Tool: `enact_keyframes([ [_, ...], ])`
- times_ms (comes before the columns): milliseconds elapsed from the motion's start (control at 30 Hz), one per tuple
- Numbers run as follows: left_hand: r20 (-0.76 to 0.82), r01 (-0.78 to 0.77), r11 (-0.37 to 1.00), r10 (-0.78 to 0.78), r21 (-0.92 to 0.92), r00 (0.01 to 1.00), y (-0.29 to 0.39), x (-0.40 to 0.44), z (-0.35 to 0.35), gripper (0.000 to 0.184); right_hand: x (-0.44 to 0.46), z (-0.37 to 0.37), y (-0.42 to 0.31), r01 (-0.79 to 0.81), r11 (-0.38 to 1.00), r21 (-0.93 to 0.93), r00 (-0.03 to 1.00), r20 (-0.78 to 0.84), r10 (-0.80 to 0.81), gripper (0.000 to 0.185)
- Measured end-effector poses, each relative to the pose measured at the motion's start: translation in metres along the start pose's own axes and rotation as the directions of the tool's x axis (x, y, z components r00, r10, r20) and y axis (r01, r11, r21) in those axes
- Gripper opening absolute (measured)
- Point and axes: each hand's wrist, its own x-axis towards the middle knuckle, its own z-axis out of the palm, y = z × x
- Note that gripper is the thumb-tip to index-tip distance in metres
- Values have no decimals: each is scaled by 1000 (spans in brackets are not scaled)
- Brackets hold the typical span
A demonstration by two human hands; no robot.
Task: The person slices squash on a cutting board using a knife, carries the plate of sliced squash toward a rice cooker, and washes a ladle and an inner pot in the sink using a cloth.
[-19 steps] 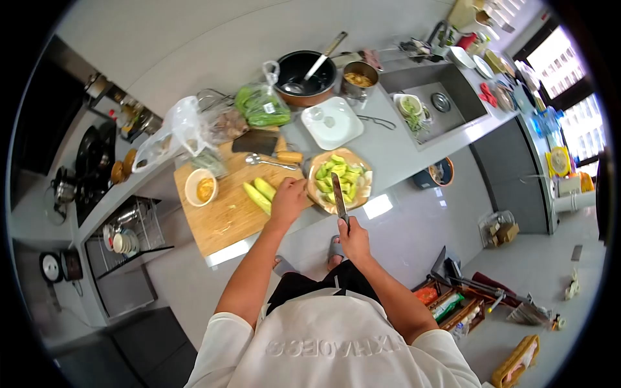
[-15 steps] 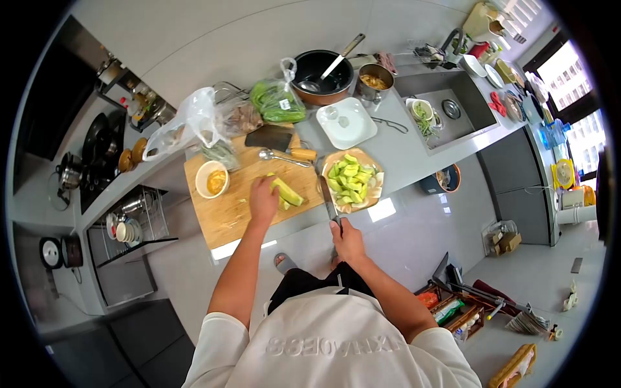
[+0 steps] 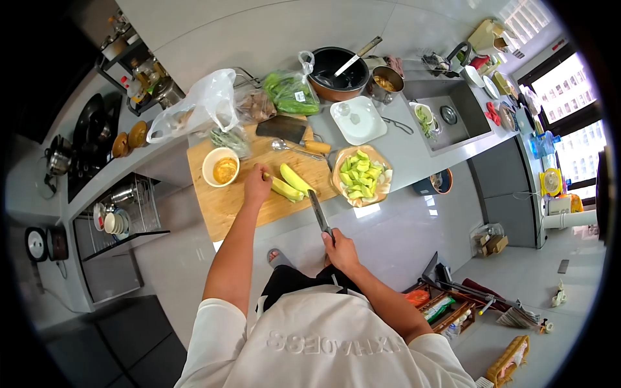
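Note:
On the wooden cutting board lie two long pale-green vegetable pieces, an upper one and a lower one. My left hand has its fingers closed on the left end of the lower piece. My right hand grips a knife by its handle, the blade tip at the right ends of the pieces. Right of the board, a bowl holds cut green chunks. A white cup with yellowish contents stands on the board's left part.
A cleaver and a metal spoon lie at the board's back edge. Behind are plastic bags, bagged greens, a black pan, a pot and a white plate. A sink is at right.
My left hand has moved left along the vegetable pieces, which now lie side by side. The knife has moved from beside the bowl to the pieces' right ends. The view has shifted.

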Motion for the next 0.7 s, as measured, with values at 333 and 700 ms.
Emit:
enact_keyframes([
  [333, -46, 279, 668, -424, -690, 904, -38, -77, -77, 17, 7, 22, -25, 137, 978, -159, 990, -9, -140, 40],
  [700, -307, 153, 840, -351, -520, 885, -55, -105, -45, 19, 24, 17, -48, 310, 852, -422, 942, 14, -336, 29],
])
